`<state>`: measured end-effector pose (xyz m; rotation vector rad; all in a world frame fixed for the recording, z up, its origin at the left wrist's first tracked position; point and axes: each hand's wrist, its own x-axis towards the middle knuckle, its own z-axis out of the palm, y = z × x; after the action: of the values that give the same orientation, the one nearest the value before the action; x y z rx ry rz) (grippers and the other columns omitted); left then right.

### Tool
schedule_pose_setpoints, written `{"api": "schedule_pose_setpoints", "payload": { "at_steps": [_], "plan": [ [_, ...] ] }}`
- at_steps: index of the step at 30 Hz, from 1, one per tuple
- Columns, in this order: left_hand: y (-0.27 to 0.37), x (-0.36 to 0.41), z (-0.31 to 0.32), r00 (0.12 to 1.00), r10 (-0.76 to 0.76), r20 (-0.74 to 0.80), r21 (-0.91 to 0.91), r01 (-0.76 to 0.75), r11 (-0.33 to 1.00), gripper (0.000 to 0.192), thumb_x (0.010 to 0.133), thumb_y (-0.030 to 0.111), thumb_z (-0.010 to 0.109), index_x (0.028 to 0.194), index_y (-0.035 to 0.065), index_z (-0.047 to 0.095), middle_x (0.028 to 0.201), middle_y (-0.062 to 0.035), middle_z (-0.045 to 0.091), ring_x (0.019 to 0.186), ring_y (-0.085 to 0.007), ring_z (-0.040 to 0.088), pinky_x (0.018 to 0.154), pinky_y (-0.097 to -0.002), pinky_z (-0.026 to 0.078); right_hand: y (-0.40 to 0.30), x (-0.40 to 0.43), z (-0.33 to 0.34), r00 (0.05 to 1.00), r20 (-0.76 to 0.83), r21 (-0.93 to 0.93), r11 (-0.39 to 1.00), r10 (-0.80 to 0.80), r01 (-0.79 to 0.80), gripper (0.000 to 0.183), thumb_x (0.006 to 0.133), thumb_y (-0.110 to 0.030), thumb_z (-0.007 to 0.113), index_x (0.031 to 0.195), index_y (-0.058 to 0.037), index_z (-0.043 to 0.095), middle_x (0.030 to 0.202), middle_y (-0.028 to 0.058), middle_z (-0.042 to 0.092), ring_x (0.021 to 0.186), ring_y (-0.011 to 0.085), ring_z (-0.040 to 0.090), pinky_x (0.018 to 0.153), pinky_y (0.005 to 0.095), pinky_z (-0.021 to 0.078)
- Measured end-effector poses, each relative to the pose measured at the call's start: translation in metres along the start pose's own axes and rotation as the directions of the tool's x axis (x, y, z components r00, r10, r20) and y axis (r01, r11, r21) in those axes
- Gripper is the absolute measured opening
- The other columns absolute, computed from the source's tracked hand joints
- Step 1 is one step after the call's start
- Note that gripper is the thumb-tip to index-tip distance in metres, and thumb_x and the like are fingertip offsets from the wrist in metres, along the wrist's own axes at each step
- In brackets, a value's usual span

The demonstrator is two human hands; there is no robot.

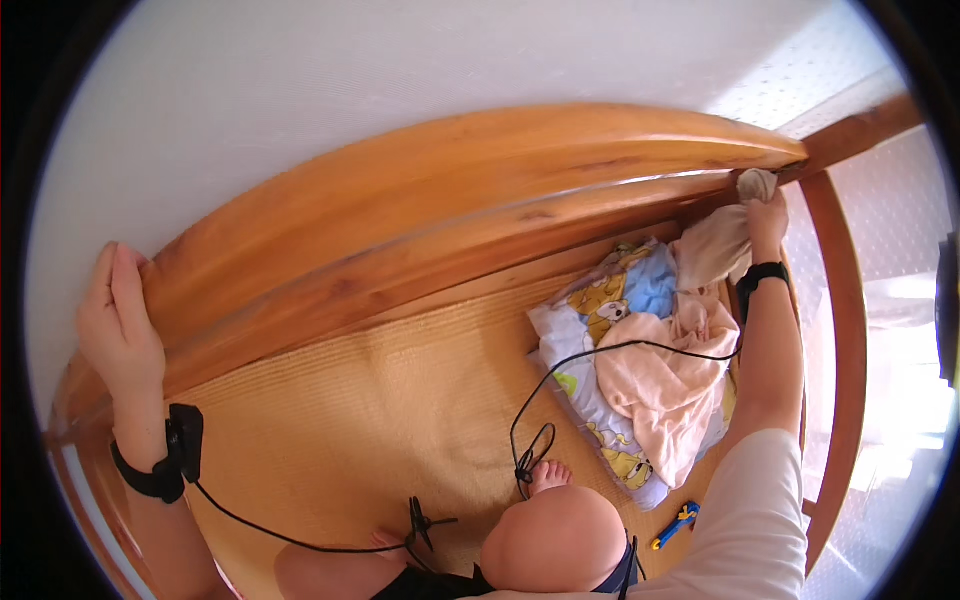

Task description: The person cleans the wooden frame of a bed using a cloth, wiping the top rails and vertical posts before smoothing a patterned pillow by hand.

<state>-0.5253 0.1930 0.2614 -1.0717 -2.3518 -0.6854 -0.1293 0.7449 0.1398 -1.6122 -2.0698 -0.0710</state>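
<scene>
At the right corner of the wooden headboard (pixel 465 176), my right hand (pixel 769 221) grips a bunched beige-pink cloth (pixel 712 247). A wad of it sticks out above my fist, and the rest hangs below onto a pile of bedding. My left hand (pixel 120 322) is at the headboard's far left end, its fingers close together around the edge; the fingertips are partly hidden. Below the right hand lies a folded quilt (pixel 566 345) with cartoon animals, and on top of it a crumpled pink cloth (pixel 660 367).
A woven mat (pixel 360 405) covers the bed under my bent knees (pixel 555 536). Black cables (pixel 285 540) run from both wristbands across the mat. A blue and yellow object (pixel 676 525) lies beside the quilt. Wooden side rails (pixel 844 315) stand at right, with a pale wall behind the headboard.
</scene>
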Motion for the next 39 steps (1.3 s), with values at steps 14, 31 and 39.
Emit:
{"api": "schedule_pose_setpoints", "payload": {
  "at_steps": [14, 31, 39],
  "plan": [
    [-0.008, 0.0, 0.006, 0.999, -0.026, -0.024, -0.036, 0.025, 0.999, 0.026, 0.092, 0.019, 0.04, 0.077, 0.0001, 0.048, 0.068, -0.0049, 0.046, 0.066, -0.0117, 0.043, 0.063, -0.0216, 0.036, -0.079, -0.065, 0.0, 0.813, 0.091, 0.157, 0.814, -0.576, 0.559, 0.044, 0.064, -0.002, 0.053, 0.108, -0.0037, 0.057, 0.112, 0.0171, 0.049, 0.103, 0.0341, 0.049, 0.084, 0.0389, 0.0446],
    [0.013, 0.006, 0.004, 0.984, 0.023, -0.175, 0.161, 0.005, 0.987, 0.029, 0.086, 0.03, 0.047, 0.07, 0.007, 0.054, 0.056, -0.0094, 0.049, 0.052, -0.028, 0.047, 0.048, -0.0344, 0.036, -0.337, -0.308, -0.062, 0.595, 0.047, 0.382, 0.565, -0.802, 0.732, 0.044, 0.069, -0.007, 0.055, 0.112, -0.0018, 0.052, 0.112, 0.0196, 0.042, 0.093, 0.0324, 0.045, 0.081, 0.0353, 0.043],
    [0.011, 0.006, 0.007, 0.986, 0.023, -0.163, 0.188, 0.008, 0.982, 0.031, 0.087, 0.032, 0.046, 0.068, 0.0078, 0.052, 0.055, -0.0094, 0.05, 0.051, -0.0298, 0.048, 0.045, -0.0355, 0.035, -0.312, -0.291, -0.058, 0.585, 0.258, 0.934, 0.044, -0.769, -0.354, 0.051, 0.068, 0.007, 0.048, 0.119, 0.0003, 0.047, 0.114, 0.014, 0.049, 0.106, 0.0249, 0.049, 0.088, 0.0323, 0.0418]
  ]
}}
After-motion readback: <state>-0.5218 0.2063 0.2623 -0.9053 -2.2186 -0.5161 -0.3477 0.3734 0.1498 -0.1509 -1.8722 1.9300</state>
